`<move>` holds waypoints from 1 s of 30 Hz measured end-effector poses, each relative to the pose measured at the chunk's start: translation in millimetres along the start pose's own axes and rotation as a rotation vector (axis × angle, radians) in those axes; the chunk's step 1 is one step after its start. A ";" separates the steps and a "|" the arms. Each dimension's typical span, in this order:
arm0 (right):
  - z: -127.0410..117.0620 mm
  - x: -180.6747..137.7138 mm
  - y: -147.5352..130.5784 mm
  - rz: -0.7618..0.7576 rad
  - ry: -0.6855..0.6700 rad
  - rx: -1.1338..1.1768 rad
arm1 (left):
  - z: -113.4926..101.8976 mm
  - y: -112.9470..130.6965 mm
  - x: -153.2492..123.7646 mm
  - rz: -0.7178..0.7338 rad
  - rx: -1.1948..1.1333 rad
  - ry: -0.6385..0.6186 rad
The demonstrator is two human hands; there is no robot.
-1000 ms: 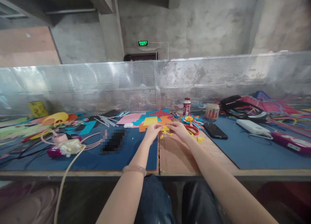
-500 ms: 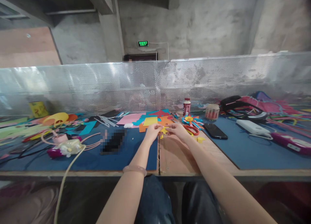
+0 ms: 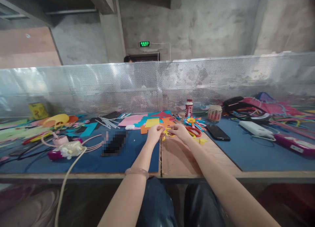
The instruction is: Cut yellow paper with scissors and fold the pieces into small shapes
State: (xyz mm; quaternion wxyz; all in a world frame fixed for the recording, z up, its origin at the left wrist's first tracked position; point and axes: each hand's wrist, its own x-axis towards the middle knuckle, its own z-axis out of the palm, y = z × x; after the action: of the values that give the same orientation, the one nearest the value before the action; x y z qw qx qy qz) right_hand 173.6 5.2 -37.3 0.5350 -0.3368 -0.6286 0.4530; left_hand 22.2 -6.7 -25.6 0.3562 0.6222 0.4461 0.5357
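Both my hands meet over the middle of the worktable, just above the seam between the blue mat (image 3: 93, 161) and the bare brown board (image 3: 177, 159). My left hand (image 3: 154, 133) and my right hand (image 3: 180, 132) each pinch one side of a small yellow paper piece (image 3: 167, 132) held between them. A bracelet sits on my left wrist. Orange-handled scissors (image 3: 195, 131) lie just right of my right hand. Behind my hands lie loose coloured paper sheets (image 3: 152, 122), yellow, orange, pink and teal.
A paper flower (image 3: 193, 121), a glue bottle (image 3: 189, 108) and a small tub (image 3: 215, 112) stand behind. Black phones (image 3: 218, 132) (image 3: 115, 143), a white power bank (image 3: 256, 128), cables and paper scraps lie around. A perforated metal screen (image 3: 157, 84) closes the table's far edge.
My hands stay in the same place; the fingers have shifted slightly on the yellow paper piece, turning it a little between them.
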 end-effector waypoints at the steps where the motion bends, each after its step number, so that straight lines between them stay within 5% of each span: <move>1: 0.1 -0.2 -0.4 -0.002 0.002 -0.005 | 0.1 -0.2 0.1 0.003 -0.004 0.002; 30: 0.8 1.9 3.7 0.023 0.047 -0.069 | 2.1 2.9 -2.4 0.039 0.069 0.030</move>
State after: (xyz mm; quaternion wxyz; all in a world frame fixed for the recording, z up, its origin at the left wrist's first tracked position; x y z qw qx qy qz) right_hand 172.2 8.1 -40.0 0.5321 -0.3730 -0.6274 0.4292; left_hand 24.7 -10.0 -24.1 0.3174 0.6345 0.4575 0.5360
